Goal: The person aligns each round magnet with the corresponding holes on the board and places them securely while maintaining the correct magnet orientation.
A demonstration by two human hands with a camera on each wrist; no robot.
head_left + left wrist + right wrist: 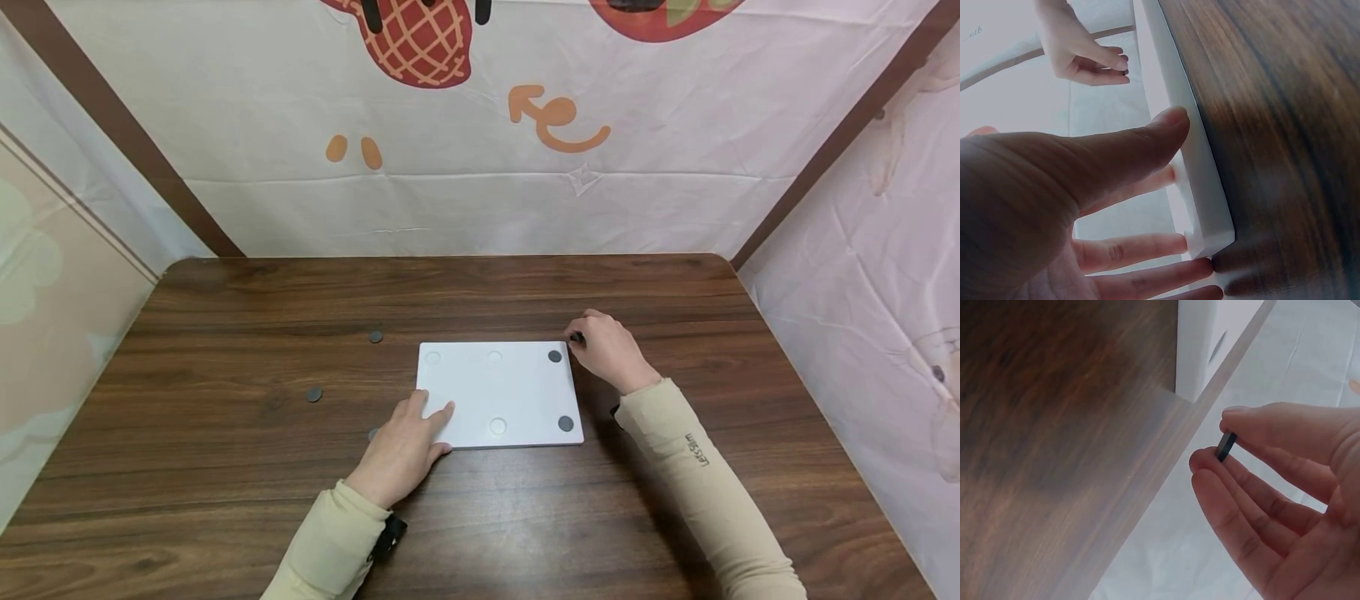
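A white rectangular board (517, 392) lies on the table. Two dark grey discs sit in it on the right, a far disc (554, 356) and a near disc (566, 423). Round recesses such as the front middle recess (498, 426) show as rings. My left hand (401, 450) rests on the board's near left corner, fingers extended and thumb (1169, 128) against the near edge. Just beyond the far right corner, my right hand (609, 350) pinches a small dark disc (1225, 446) between thumb and fingertips, apart from the board.
Left of the board, loose dark discs lie on the wooden table (225, 467): a far one (376, 337), a left one (314, 394) and one (372, 434) partly hidden by my left hand. A printed white cloth (465, 208) hangs behind the table.
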